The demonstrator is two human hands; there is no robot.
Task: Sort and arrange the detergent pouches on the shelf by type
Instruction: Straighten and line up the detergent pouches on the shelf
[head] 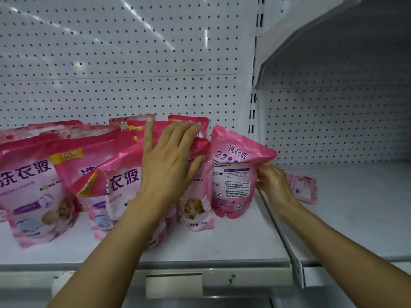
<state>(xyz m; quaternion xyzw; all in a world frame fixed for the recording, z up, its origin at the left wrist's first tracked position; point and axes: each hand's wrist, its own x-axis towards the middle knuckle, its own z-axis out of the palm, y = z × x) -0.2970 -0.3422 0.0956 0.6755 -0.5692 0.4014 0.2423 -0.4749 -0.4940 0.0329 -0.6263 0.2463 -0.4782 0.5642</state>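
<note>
Several pink detergent pouches stand in a loose group on the white shelf (233, 241). My left hand (169, 161) lies flat, fingers spread, against the front of a leaning pouch (124, 174) in the middle of the group. A pink pouch turned back side out (233, 174) stands upright at the right end of the row. My right hand (274, 183) grips that pouch's right edge. Behind my right hand, a paler pink pouch (304, 187) lies flat on the neighbouring shelf section. More pouches stand in a back row (189, 122).
A white pegboard back wall (133, 63) rises behind the pouches. A metal upright (255, 85) divides the two shelf sections. The right section (355, 207) holds only the flat pouch, with an upper shelf (333, 41) above it. A label holder (174, 285) runs along the front edge.
</note>
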